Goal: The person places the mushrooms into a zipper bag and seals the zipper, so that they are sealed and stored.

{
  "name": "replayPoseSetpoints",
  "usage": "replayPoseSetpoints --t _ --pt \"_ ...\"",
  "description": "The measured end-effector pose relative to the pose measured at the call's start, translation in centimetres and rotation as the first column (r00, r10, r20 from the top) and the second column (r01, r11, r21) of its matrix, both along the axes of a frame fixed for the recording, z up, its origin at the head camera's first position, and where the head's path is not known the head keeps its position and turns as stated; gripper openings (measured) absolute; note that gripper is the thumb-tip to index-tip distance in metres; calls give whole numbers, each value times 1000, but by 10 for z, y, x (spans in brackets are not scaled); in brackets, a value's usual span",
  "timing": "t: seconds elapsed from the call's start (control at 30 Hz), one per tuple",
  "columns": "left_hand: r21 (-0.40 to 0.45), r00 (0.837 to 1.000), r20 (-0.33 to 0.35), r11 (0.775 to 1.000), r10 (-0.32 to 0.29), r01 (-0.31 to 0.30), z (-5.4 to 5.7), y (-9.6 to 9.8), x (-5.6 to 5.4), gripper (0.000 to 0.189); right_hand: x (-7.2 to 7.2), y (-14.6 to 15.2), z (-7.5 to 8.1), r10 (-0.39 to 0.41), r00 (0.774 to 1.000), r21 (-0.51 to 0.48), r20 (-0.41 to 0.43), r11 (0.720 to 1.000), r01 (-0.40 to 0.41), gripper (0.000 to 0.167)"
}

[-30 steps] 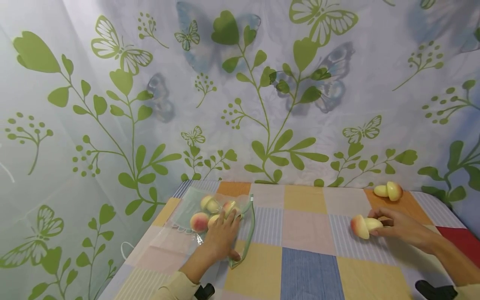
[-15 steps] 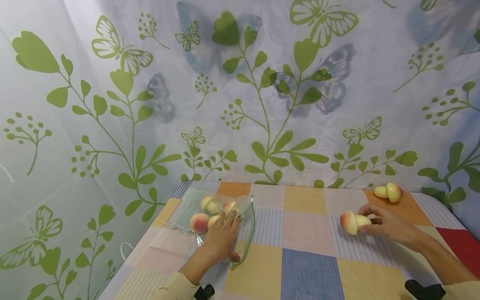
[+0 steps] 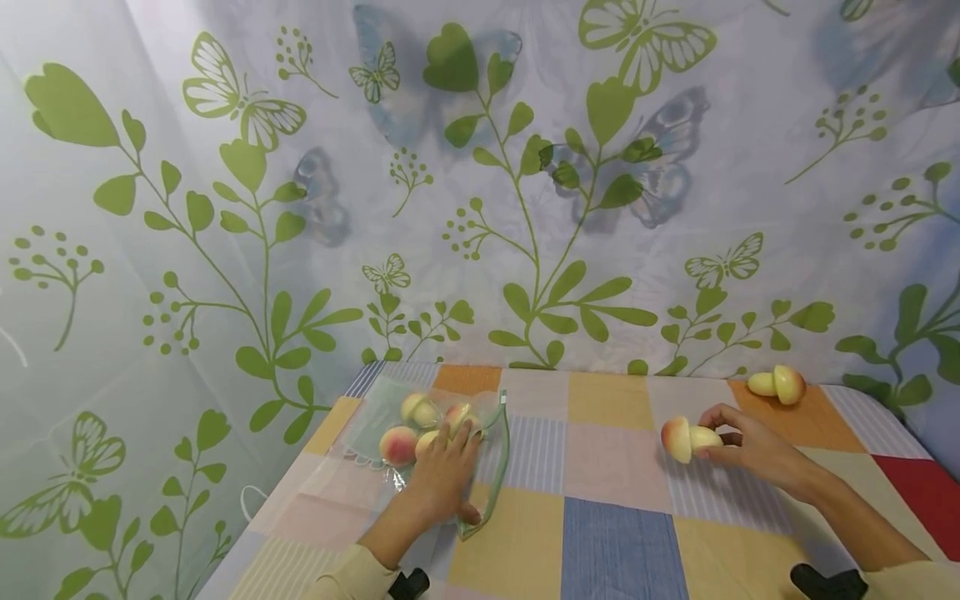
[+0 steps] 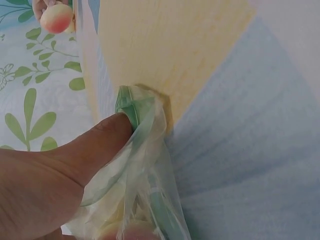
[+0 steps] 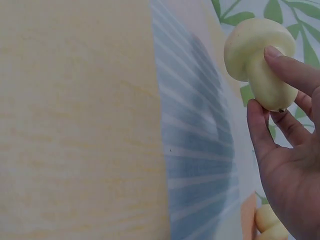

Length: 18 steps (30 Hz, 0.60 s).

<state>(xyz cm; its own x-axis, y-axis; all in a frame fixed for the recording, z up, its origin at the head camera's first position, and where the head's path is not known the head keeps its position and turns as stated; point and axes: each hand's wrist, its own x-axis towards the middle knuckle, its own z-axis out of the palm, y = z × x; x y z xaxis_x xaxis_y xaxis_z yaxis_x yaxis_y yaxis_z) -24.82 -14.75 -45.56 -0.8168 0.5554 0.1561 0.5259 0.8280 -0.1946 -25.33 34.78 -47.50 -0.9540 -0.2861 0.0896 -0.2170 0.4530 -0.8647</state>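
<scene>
My right hand [image 3: 763,454] pinches a toy mushroom [image 3: 681,439] by its pale yellow stem, thumb on one side and fingertips on the other. Its cap, tinted red-orange, points left in the head view; the right wrist view shows the pale underside of this mushroom [image 5: 262,60] off the cloth. On the left, a clear plastic bag [image 3: 375,410] with a green zip edge lies flat, several toy mushrooms [image 3: 398,445] inside it. My left hand [image 3: 442,483] rests on the bag with fingers spread, and its thumb [image 4: 107,140] presses the green edge.
Another toy mushroom [image 3: 780,384] lies on its side near the back right of the table. A patchwork cloth [image 3: 622,542] covers the tabletop. Behind it hangs a curtain [image 3: 450,208] printed with leaves and butterflies. A white cord loop [image 3: 253,500] shows at the left edge.
My right hand has moved left with the mushroom in its grip, towards the middle of the table. The left hand and the bag have stayed in place.
</scene>
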Motion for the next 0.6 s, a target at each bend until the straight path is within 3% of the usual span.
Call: replayPoseSetpoints --t 0.3,0.6 --pt "22 1000 10 1000 0 -1 0 -1 1 121 -3 -17 -1 -26 1000 16 -6 1000 26 39" --pt "2 1000 -2 1000 -9 9 2 -1 2 122 -7 -37 1 26 1000 -47 2 999 -25 40"
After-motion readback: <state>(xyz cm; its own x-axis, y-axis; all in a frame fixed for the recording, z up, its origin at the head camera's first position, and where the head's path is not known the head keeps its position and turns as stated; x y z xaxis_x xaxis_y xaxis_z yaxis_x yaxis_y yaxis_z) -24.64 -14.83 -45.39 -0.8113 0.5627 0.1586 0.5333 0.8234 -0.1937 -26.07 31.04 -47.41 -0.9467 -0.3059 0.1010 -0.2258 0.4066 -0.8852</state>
